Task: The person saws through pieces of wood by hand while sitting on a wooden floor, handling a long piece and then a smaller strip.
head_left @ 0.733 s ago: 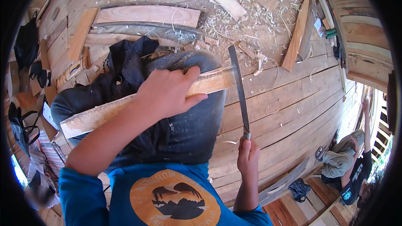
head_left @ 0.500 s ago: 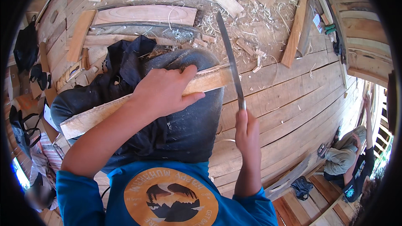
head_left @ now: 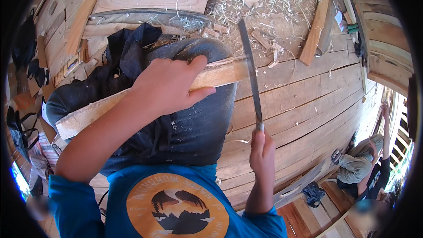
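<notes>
My left hand (head_left: 169,83) is closed over a long, pale wooden strip (head_left: 220,74) laid across my lap, its thumb and fingers gripping both edges. The strip has rough, darker bark-like fibres along its far edge, and my left forearm covers part of it. In my right hand (head_left: 262,150) is the handle of a long, narrow, dark metal file (head_left: 251,64). The file's flat blade points away from me and crosses the strip's right end, seeming to touch it. The handle is mostly hidden by my fingers.
Curled shavings (head_left: 229,11) and offcuts litter the wooden floor ahead. A curved board (head_left: 152,1) lies at the far left, and a plank (head_left: 315,28) at the far right. Another person (head_left: 365,167) sits at the right, near a dark plastic bag (head_left: 313,194).
My right hand has drawn the file back toward me along the strip's end. My left hand keeps its grip on the strip, and the whole view has shifted slightly.
</notes>
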{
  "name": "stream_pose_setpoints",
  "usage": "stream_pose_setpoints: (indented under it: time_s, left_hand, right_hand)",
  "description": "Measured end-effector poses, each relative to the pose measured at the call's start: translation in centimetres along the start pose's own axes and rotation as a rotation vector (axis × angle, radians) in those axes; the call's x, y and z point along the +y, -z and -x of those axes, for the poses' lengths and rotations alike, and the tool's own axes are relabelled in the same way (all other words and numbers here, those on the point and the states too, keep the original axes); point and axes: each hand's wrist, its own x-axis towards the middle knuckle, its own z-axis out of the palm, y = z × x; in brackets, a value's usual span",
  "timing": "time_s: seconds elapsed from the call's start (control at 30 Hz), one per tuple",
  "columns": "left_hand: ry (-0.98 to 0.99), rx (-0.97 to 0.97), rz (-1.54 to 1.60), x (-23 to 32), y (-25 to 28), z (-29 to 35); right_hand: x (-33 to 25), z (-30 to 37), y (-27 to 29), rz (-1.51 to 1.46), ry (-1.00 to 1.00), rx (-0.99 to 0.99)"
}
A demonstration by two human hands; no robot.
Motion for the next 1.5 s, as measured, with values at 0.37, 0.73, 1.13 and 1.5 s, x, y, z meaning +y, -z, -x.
stream_pose_setpoints:
  time_s: [0.37, 0.73, 1.13, 1.5]
  left_hand:
    - [0.038, -0.014, 0.006, 0.0, 0.5, -0.5]
    - [0.016, 0.048, -0.06, 0.1, -0.5, -0.3]
    - [-0.006, 0.092, -0.026, 0.1, -1.4, -0.1]
    - [-0.031, 0.181, 0.008, 0.0, -1.9, 0.5]
  right_hand:
    - [2.1, 2.7, 1.7, -0.046, -0.105, -0.055]
    - [-3.2, -4.9, -0.2, -0.02, -0.044, -0.05]
    - [-4.8, -4.3, -0.6, -0.03, -0.185, -0.004]
    - [-3.7, -1.9, -0.5, -0.021, -0.25, 0.038]
